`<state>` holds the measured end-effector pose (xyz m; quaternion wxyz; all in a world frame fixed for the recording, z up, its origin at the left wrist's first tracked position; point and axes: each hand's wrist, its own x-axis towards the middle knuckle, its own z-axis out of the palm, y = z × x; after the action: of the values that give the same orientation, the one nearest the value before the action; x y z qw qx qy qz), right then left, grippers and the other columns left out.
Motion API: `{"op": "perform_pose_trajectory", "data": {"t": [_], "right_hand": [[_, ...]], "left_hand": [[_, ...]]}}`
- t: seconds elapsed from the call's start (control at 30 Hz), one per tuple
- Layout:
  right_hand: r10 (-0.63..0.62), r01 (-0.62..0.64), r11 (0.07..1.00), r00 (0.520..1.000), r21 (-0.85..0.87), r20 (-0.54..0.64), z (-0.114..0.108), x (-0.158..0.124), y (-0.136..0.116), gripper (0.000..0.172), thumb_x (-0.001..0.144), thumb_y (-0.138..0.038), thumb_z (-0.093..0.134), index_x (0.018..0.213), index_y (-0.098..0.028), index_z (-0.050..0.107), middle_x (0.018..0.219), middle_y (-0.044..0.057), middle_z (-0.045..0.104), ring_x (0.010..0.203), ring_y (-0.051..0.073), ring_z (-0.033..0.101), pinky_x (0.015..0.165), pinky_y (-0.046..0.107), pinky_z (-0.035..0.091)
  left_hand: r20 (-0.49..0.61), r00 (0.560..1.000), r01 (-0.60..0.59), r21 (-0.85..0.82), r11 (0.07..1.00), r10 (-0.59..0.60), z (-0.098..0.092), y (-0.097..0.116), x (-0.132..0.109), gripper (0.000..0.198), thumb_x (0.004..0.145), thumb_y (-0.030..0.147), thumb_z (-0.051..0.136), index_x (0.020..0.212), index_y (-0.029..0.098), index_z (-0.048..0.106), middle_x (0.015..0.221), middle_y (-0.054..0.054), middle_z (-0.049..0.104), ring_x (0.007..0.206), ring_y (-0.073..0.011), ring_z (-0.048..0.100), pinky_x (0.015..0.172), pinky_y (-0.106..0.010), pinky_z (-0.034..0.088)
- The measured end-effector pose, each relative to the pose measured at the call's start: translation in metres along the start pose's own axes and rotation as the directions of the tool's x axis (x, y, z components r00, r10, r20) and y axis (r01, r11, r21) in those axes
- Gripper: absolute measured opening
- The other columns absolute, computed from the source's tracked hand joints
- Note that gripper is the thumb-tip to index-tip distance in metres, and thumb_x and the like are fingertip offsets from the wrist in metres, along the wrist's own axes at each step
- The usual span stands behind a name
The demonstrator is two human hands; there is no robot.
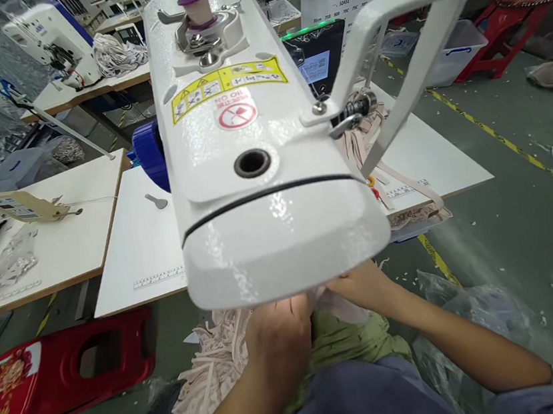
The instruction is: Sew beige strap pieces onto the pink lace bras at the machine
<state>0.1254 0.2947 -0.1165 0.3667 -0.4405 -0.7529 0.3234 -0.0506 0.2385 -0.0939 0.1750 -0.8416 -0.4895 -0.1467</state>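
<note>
"Are the fingers of the left hand point(279, 334) spread or closed?"

"I cannot tell. They reach under the front of the white sewing machine point(280, 240), which hides their tips."

"And the right hand point(361, 285)?"

"The same: its fingertips go out of sight below the machine's front edge, so I cannot tell how they grip."

"Where is the work?"

"A thin pale cloth point(342, 308) shows between the 2 hands, against both of them, above the green cloth point(356, 341) on the person's lap."

"What is beside the left wrist?"

"A heap of pale straps point(216, 369). Farther left, on the floor, is a red stool point(119, 364)."

"And on the machine?"

"A yellow label point(260, 73), 1 spool of thread point(196, 8) standing upright, and a blue handwheel point(149, 157) at its left side. A white tabletop point(125, 246) spreads below it, with a printed ruler point(159, 277) near the front edge."

"What is farther off?"

"A small lit screen point(316, 68) beyond the machine to the right, then a 2nd sewing machine point(52, 43) at the far left, near a pale bundle point(117, 55)."
</note>
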Motion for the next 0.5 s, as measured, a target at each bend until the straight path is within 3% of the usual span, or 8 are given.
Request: {"op": "perform_pose_trajectory", "data": {"t": [0.13, 0.5], "right_hand": [[-0.035, 0.032, 0.999, 0.995, 0.037, 0.090, -0.006, 0.018, 0.003, 0.032, 0.083, -0.018, 0.055, 0.110, -0.025, 0.072, 0.126, 0.006, 0.067, 0.113, 0.024, 0.065, 0.100, 0.041, 0.053], [-0.050, 0.055, 0.998, 0.988, -0.029, 0.149, -0.014, 0.032, 0.002, 0.033, 0.080, -0.014, 0.062, 0.107, -0.028, 0.075, 0.126, 0.003, 0.068, 0.113, 0.026, 0.066, 0.095, 0.039, 0.057]], "left_hand": [[0.008, 1.000, 0.026, -0.018, 1.000, -0.026, 0.003, 0.002, 0.000, 0.033, 0.083, 0.002, 0.047, 0.114, 0.009, 0.057, 0.058, -0.002, 0.062, 0.048, -0.0197, 0.061, 0.045, -0.032, 0.038], [-0.035, 0.998, 0.060, -0.028, 0.998, -0.061, 0.008, 0.004, -0.004, 0.030, 0.086, 0.005, 0.046, 0.114, 0.010, 0.058, 0.064, -0.006, 0.068, 0.050, -0.0222, 0.065, 0.047, -0.032, 0.045]]}}
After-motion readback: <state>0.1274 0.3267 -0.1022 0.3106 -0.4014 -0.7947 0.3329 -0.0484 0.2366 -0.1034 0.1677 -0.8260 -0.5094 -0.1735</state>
